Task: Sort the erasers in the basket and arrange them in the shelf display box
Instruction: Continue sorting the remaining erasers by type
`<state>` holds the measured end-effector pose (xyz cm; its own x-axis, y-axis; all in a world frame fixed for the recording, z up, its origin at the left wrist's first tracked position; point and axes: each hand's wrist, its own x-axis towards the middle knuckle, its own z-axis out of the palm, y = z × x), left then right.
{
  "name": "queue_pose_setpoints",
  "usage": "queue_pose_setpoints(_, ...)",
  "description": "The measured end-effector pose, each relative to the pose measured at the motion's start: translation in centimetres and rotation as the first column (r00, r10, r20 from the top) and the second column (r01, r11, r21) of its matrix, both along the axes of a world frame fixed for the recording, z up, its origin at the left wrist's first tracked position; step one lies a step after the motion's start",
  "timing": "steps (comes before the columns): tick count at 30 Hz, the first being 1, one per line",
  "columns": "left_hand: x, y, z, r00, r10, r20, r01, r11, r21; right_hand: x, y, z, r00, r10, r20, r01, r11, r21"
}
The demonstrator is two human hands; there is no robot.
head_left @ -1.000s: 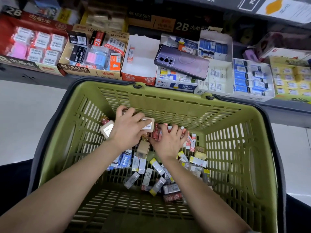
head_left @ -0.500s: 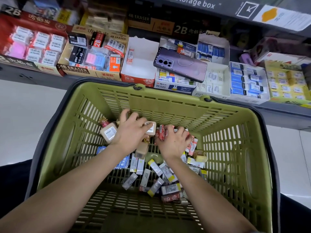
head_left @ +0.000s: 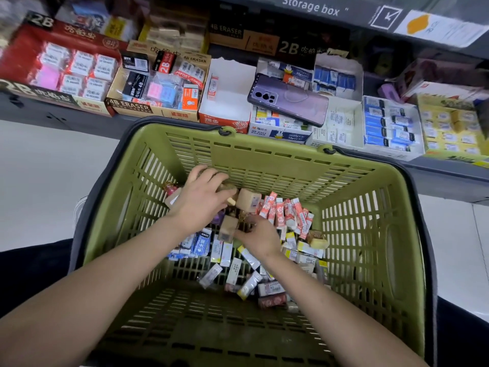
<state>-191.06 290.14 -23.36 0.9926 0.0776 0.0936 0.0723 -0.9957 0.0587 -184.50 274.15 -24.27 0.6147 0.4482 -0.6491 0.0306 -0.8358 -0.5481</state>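
Erasers (head_left: 246, 263) heaped at far end of green basket (head_left: 264, 160). Tan eraser (head_left: 248, 201) gripped by left hand (head_left: 201, 202) at far wall; lower tan eraser (head_left: 229, 230) pinched by right hand (head_left: 260, 237). Beyond basket: box (head_left: 132, 107) printed "4B ERASER", red box (head_left: 23, 92) marked "2B", phone (head_left: 288, 99) laid across boxes. "Storage box" read on sign (head_left: 312, 7) above.

A green basket (head_left: 370, 181) stands near a shelf of display boxes (head_left: 129, 107). Loose erasers (head_left: 288, 215) lie heaped towards its far wall. The left hand (head_left: 201, 205) curls round tan erasers (head_left: 247, 200) at the far side. The right hand (head_left: 260, 238) rests on the heap just nearer, its fingers bent beside another tan block (head_left: 228, 229). Whether it grips the block cannot be told. A purple phone (head_left: 288, 99) lies across the boxes.
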Motion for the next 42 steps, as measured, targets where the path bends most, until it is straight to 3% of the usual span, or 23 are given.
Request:
queue_pose_setpoints(2,-0.8,0.2,0.9,0.999,0.044,0.028,-0.043,0.999,-0.022,-0.6,1.2,-1.0,0.985,-0.135,-0.105,0.139,0.990,0.033)
queue_pose_setpoints(7,-4.0,0.3,4.3,0.961,0.274,0.037,-0.268,0.957,-0.112,-1.5,2.3,-2.3,0.933,-0.328,-0.145,0.344,0.933,0.102)
queue_pose_setpoints(11,-7.0,-0.5,5.3,0.875,0.456,-0.161,-0.475,0.874,-0.102,-1.5,1.9,-1.8,0.952,-0.288,-0.104,0.298,0.948,0.111)
queue_pose_setpoints(14,-7.1,-0.6,4.0,0.837,0.465,-0.288,-0.517,0.844,-0.143,-1.1,1.5,-1.0,0.945,-0.250,-0.211,0.280,0.952,0.125)
queue_pose_setpoints(18,-4.8,0.6,3.2,0.865,0.444,-0.234,-0.494,0.835,-0.242,-0.3,0.5,0.8,0.840,-0.253,-0.480,0.369,0.915,0.163)
queue_pose_setpoints(20,-4.2,0.8,3.2,0.876,0.440,-0.196,-0.479,0.835,-0.270,-0.1,-0.1,1.1,0.797,-0.261,-0.545,0.397,0.906,0.145)
queue_pose_setpoints(23,-4.2,0.6,3.2,0.888,0.432,-0.158,-0.460,0.823,-0.333,0.1,-0.7,0.9,0.640,-0.354,-0.682,0.569,0.815,0.112)
queue_pose_setpoints(25,-4.5,0.5,3.4,0.883,0.436,-0.171,-0.468,0.799,-0.377,0.0,-0.7,0.9,0.616,-0.366,-0.698,0.586,0.805,0.094)
queue_pose_setpoints(30,-5.6,0.0,3.9,0.911,0.395,-0.118,-0.410,0.838,-0.361,0.9,-1.8,1.7,0.879,-0.277,-0.389,0.334,0.939,0.087)
queue_pose_setpoints(33,-6.2,-1.3,4.5,0.918,0.387,-0.082,-0.387,0.837,-0.387,2.5,-4.9,2.3,0.991,-0.125,-0.046,0.128,0.988,0.083)
queue_pose_setpoints(37,-6.3,-4.6,4.4,0.956,0.271,-0.114,-0.292,0.834,-0.468,5.0,-9.4,2.7,0.939,0.055,0.340,-0.013,0.992,-0.125)
queue_pose_setpoints(39,-5.6,-6.0,3.5,0.956,0.228,-0.186,-0.293,0.807,-0.513,5.8,-10.4,2.5,0.922,0.075,0.380,-0.004,0.983,-0.184)
queue_pose_setpoints(42,-3.7,-7.5,1.9,0.936,0.148,-0.321,-0.318,0.748,-0.583,6.7,-10.4,2.0,0.946,0.052,0.321,0.019,0.977,-0.214)
